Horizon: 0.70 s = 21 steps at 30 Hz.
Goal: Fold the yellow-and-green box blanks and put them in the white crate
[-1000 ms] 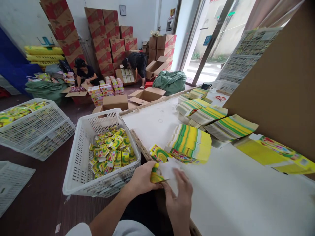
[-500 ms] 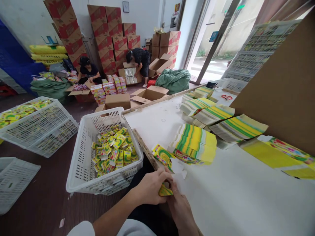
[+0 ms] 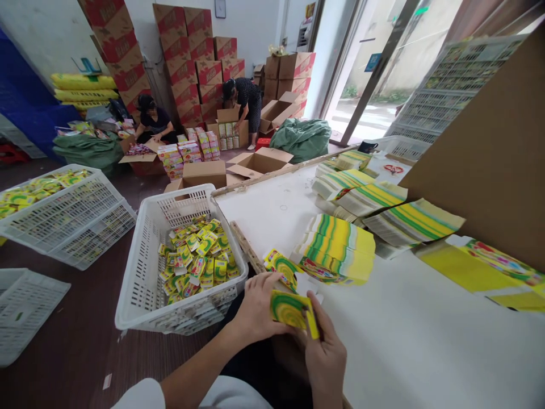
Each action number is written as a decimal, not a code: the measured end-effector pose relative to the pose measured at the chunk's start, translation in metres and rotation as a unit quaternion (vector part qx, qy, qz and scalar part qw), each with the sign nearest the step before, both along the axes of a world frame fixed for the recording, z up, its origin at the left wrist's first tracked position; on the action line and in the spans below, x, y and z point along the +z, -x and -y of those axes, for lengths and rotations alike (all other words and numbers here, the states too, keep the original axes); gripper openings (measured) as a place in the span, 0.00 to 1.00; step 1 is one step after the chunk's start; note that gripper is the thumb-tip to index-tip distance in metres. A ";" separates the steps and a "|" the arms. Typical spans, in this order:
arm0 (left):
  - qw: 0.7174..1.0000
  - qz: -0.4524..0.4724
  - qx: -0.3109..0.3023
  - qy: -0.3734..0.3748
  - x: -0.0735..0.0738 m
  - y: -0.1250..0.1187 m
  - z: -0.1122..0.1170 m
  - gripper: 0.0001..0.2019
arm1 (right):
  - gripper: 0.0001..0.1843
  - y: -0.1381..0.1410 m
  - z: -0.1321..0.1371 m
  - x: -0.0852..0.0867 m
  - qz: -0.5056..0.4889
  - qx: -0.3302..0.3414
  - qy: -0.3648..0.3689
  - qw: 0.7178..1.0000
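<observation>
Between my two hands is a small yellow and green carton (image 3: 288, 308), held above the table's near left edge. My left hand (image 3: 254, 309) grips its left end, fingers on top and thumb below. At the other end, the fingers of my right hand (image 3: 326, 346) pinch a narrow yellow side of it. Just beyond lie a flat printed carton (image 3: 280, 266) and a thick stack of flat cartons (image 3: 336, 250) on the white table (image 3: 426, 346). To the left, a white plastic basket (image 3: 136, 289) holds many small folded cartons (image 3: 200, 261).
More carton stacks (image 3: 415, 224) lie farther back, beside a brown cardboard panel (image 3: 481, 147). Red-handled scissors (image 3: 393, 168) rest near the far end. Filled crates (image 3: 80, 227) stand on the left floor. Two people (image 3: 247, 102) work among boxes at the back.
The carton has come up and turned its broad printed face into view. My right hand has moved right and up, and my hands are farther apart.
</observation>
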State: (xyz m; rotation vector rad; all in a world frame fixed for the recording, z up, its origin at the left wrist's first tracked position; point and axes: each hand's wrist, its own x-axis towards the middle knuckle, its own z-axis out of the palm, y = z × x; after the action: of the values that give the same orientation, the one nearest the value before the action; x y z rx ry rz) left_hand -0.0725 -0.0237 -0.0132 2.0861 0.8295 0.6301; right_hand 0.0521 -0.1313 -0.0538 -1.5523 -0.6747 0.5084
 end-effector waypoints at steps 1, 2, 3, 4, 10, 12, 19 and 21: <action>0.998 0.041 0.010 0.039 0.002 0.000 0.001 0.51 | 0.30 0.000 0.000 0.002 -0.030 -0.021 0.013 0.999; 0.992 0.094 0.019 0.083 0.004 -0.002 0.003 0.48 | 0.32 0.000 0.000 0.003 -0.057 -0.030 0.020 0.998; 0.978 0.160 0.038 0.130 0.005 -0.004 0.006 0.45 | 0.34 0.001 0.000 0.005 -0.080 -0.029 0.020 0.996; 0.953 0.233 0.065 0.180 0.006 -0.007 0.010 0.42 | 0.35 0.003 0.000 0.006 -0.100 -0.022 0.013 0.995; 0.695 0.517 0.190 0.462 0.015 -0.029 0.026 0.30 | 0.37 0.023 -0.007 0.006 -0.116 -0.029 -0.016 0.993; 0.659 0.536 0.188 0.493 0.021 -0.032 0.022 0.23 | 0.36 0.030 -0.008 0.001 -0.029 -0.022 -0.016 0.999; 0.653 0.539 0.198 0.493 0.031 -0.026 0.003 0.15 | 0.24 0.025 -0.007 -0.012 0.188 0.081 -0.052 0.977; 0.639 0.536 0.222 0.504 0.028 -0.024 0.000 0.15 | 0.20 0.015 -0.004 -0.011 0.176 0.129 -0.047 0.975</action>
State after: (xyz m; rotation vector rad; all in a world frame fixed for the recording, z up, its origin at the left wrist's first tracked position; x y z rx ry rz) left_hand -0.0481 -0.0236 0.0147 0.2615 0.6589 1.1263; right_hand 0.0373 -0.1276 -0.0645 -1.4861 -1.1690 0.3877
